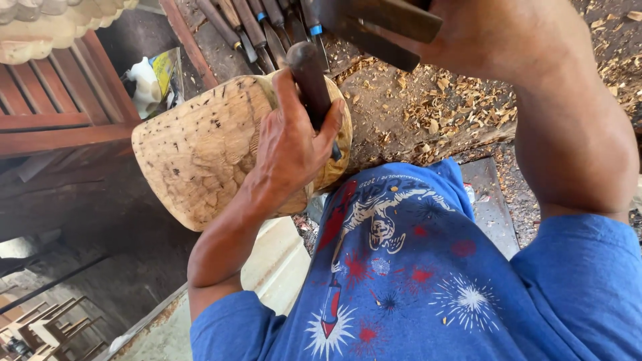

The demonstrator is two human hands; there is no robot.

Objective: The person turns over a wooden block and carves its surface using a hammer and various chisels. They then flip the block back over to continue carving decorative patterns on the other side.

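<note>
A pale, partly carved block of wood (194, 150) with rough chisel marks rests against my lap. My left hand (291, 144) is wrapped around a chisel with a dark rounded handle (309, 77), its blade end pressed onto the block and hidden under my fingers. My right hand (481, 33) is raised at the top of the view, gripping a dark wooden mallet (388, 30) that hangs just above the chisel handle. My blue printed shirt fills the lower right.
A row of several chisels (257, 30) lies beyond the block. Wood shavings (448, 107) cover the ground to the right. A reddish slatted wooden piece (57, 100) stands at the left, small wooden frames (53, 331) below it, and a pale plank (277, 267) by my leg.
</note>
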